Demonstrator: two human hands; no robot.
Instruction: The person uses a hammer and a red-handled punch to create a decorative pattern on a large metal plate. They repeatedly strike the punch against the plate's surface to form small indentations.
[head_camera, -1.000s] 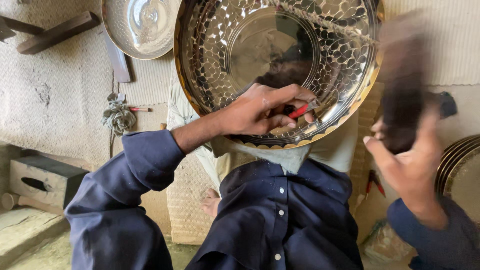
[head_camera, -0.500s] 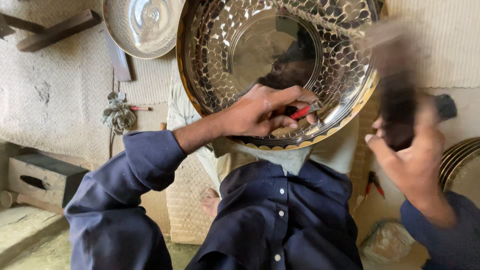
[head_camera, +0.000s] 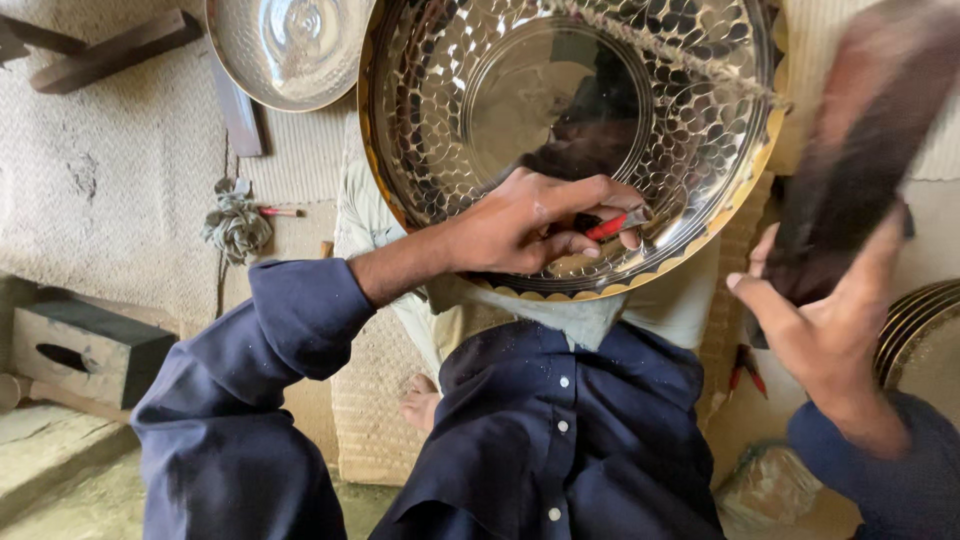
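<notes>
Pinching a red-handled punch against the hammered brass tray at centre frame, left hand steadies; right hand grips the raised mallet, strike seemingly next.

The left hand reached across from a bent, blue-sleeved arm, fingers curled shut in a pinch. To its right, the right hand was raised, fingers wrapped closed.

Blurred beyond telling: dark tool in right hand, top cut off at frame edge. Mostly hidden under left hand: red-handled punch, tip unclear. Cropped at top: hammered brass bowl, second silver bowl. Half cut at right edge: stacked plates.
</notes>
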